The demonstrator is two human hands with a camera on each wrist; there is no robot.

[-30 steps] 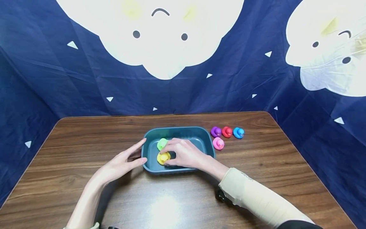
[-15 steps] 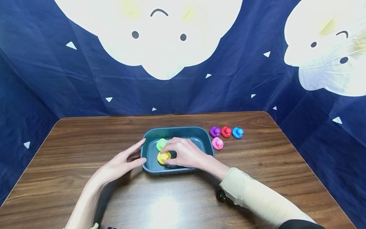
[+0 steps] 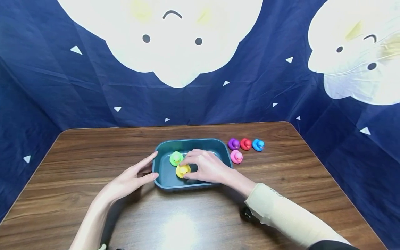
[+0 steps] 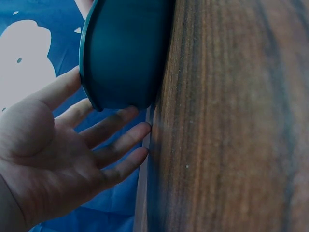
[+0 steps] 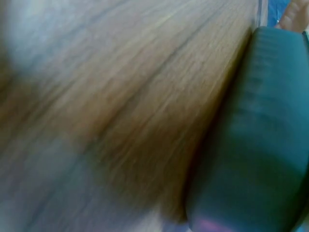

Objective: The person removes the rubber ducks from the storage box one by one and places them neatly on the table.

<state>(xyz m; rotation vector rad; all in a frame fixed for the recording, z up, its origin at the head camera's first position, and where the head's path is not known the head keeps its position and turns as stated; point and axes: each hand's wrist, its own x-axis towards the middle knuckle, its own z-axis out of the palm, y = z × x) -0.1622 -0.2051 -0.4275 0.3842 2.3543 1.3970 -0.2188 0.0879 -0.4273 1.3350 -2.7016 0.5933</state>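
A dark teal basin (image 3: 155, 180) stands on the wooden table. Inside it my right hand (image 3: 207, 167) pinches a yellow toy duck (image 3: 182, 171) between thumb and fingers. A green toy duck (image 3: 176, 159) sits just behind the yellow one. At the basin's left end is my left hand (image 3: 127, 181), its fingers spread and fairly straight, thumb and a fingertip at the rim. The left wrist view shows that hand (image 4: 67, 135) palm-on, reaching around the basin's outer wall (image 4: 126, 53). In the right wrist view the basin's blurred side (image 5: 251, 140) shows, and the right hand's grip is out of sight.
Right of the basin sit a purple duck (image 3: 233, 144), a red duck (image 3: 246, 144) and a blue duck (image 3: 258, 145) in a row. A pink duck (image 3: 236, 156) is in front of them, close to the rim. Dark blue cloth (image 3: 187, 107) hangs behind the table (image 3: 93, 152).
My right hand and the yellow duck have shifted slightly right within the basin, away from the green duck. My left hand has stayed at the basin's left end. The head view has turned a little.
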